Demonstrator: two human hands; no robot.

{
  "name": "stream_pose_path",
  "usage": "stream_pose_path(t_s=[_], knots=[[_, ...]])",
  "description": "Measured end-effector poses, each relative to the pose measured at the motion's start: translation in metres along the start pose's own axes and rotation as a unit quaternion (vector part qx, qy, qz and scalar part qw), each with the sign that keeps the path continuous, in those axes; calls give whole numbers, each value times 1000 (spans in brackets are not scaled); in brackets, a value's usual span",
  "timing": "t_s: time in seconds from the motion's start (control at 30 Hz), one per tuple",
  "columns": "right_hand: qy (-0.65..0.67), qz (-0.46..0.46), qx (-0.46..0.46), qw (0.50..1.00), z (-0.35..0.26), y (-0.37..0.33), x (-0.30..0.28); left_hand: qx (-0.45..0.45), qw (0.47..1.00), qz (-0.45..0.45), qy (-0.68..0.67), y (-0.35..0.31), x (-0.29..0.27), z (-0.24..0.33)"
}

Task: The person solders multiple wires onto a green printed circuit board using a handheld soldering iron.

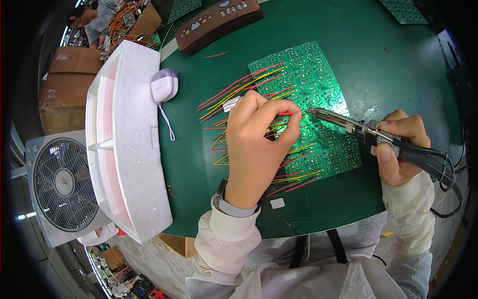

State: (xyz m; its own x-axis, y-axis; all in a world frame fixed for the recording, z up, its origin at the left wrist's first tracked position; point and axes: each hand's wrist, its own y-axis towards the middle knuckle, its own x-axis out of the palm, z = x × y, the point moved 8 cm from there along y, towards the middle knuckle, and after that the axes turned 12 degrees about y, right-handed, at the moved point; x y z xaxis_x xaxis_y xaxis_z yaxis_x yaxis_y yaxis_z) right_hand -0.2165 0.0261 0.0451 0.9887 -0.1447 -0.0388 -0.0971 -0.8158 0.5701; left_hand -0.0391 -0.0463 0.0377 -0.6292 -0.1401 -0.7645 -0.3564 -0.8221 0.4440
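Note:
A green circuit board panel lies on the green table, with red, yellow and black wires sticking out past its left side. Over the panel's left part, my left hand pinches a red wire between thumb and forefinger, its end close to the board. My right hand grips a soldering iron from the right. The iron's tip meets the board, or hovers just above it, near the end of that red wire; which one, I cannot tell. My left palm and wrist hide some of the other wires.
A white foam box stands along the table's left edge, beside a lilac earbud case with a strap. Farther back lies a brown pencil case. The iron's black cable loops at the right. Past the box are a fan and another person.

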Motion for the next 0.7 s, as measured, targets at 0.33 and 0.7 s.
stream_pose_path(t_s=[0.33,0.7], knots=[[6,24,-2,1000,-3,-1,-6,1,1000,0,0,0,-1,0],[-25,67,-14,997,-5,1,-14,62,996,-24,57,0,-6,12]])
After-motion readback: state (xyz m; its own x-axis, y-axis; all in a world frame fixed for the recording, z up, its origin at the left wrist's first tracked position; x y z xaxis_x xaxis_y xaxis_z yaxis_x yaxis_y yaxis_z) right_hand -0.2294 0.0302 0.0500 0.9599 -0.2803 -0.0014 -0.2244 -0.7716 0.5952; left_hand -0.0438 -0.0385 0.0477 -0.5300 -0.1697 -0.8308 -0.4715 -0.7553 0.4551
